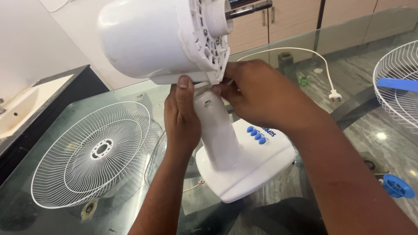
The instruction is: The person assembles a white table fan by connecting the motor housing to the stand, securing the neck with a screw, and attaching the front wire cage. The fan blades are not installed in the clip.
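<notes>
Gripping the white neck [216, 130] of a table fan, the left hand [182, 117] wraps around the column from its left side, thumb pointing up and pressed against the underside of the motor housing [143, 39]. The right hand [261, 93] reaches in from the right — its fingers are curled narrow and pinch at the joint where the neck meets the housing, though what they hold there, if anything, is hidden. Nearest of all, the fan's white base [248, 169] stands on the glass counter [52, 217], with a row of blue buttons [256, 135] on its top face. A blue plastic knob [397, 186] lies near the right edge. To the left of the base, a round white wire guard [93, 154] lies flat on the glass. Above the hands, the housing is tilted, its ribbed front plate and threaded collar facing right. Farther off, a white power cord [305, 52] curves across the counter and ends in a plug [334, 95], with a small green piece [303, 80] just beside it. At the far right — partly cut off — a second wire guard [398, 87] carries a blue blade [398, 84].
</notes>
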